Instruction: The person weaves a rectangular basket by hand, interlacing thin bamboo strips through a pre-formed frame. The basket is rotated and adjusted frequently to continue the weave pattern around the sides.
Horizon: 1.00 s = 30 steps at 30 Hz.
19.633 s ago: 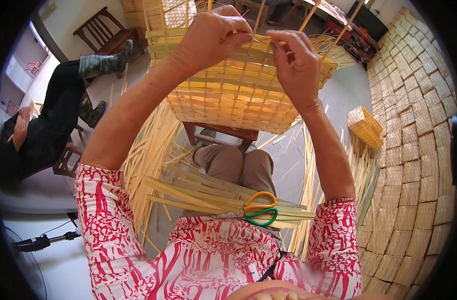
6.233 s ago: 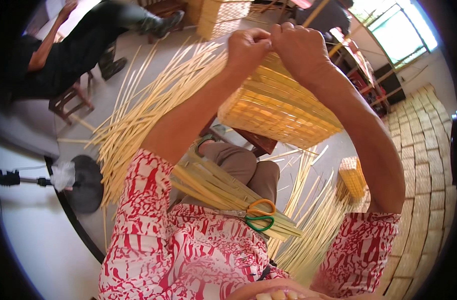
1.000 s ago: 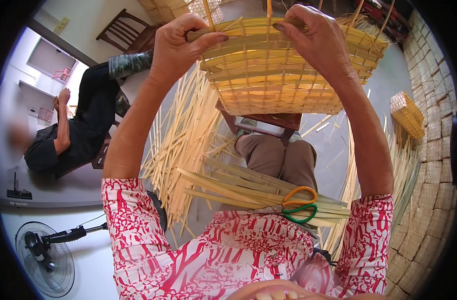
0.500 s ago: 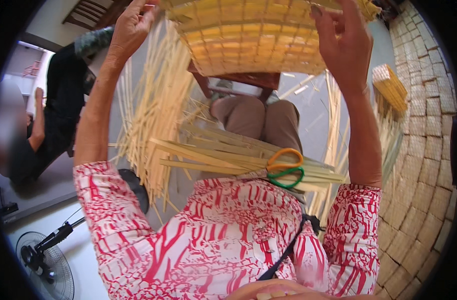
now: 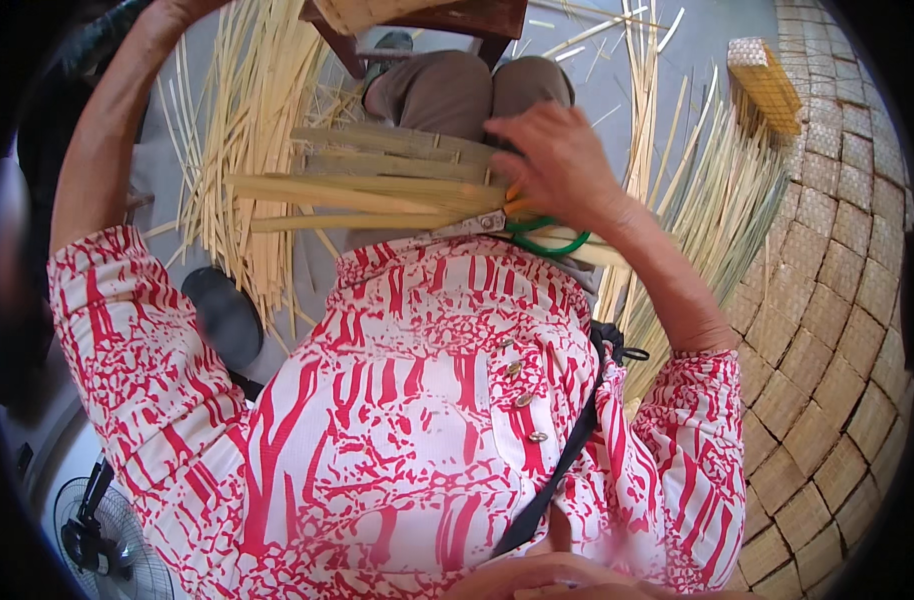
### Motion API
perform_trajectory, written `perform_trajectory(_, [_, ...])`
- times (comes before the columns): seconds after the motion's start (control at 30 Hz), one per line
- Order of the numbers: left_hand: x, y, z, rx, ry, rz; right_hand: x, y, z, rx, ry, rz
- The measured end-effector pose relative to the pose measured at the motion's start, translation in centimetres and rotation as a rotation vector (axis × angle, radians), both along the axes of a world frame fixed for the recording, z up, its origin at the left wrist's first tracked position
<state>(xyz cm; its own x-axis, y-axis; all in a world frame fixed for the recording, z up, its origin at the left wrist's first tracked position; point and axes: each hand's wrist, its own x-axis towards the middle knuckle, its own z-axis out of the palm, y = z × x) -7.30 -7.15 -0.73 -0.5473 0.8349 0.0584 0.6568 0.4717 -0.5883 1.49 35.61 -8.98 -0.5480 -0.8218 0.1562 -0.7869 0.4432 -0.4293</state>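
Observation:
My right hand [image 5: 557,165] is over my lap, its fingers apart and nothing between them. Just below it lies a pair of scissors [image 5: 491,221] with one orange and one green handle loop; the hand partly covers the orange one. I cannot tell whether fingers touch it. The scissors rest on flat pale plant strips [image 5: 347,192] laid across my thighs. My left hand [image 5: 189,8] is cut off by the top edge, so its fingers are hidden. Close to it, a piece of yellowish woven basketwork [image 5: 372,10] shows in part over a dark red wooden stool [image 5: 492,22].
Long loose strips [image 5: 252,150] cover the floor to the left, and more strips [image 5: 712,190] lie to the right. A woven block-shaped piece [image 5: 765,85] stands by a wall of stacked woven pieces [image 5: 827,330]. At lower left are a black round seat [image 5: 222,315] and a fan [image 5: 102,540].
My right hand has left the woven basket and come down to the scissors on my lap. The basket and my left hand have shifted up, mostly out of view.

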Motion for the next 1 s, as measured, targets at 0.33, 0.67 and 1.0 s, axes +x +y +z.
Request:
perform_trajectory(0.33, [-3.6,7.3,-3.3,0.495,-0.056,0.337,5.1,-1.3,-1.6,0.057,-0.09,-0.059])
perform_trajectory(0.67, [-11.3,19.6,-2.5,1.097,-0.478,0.573,6.1,-2.4,-3.1,-0.021,-0.047,0.026])
perform_trajectory(1.0, [-9.1,25.9,-2.5,1.042,-0.629,0.481,6.6,-2.8,-2.7,-0.095,-0.072,-0.024])
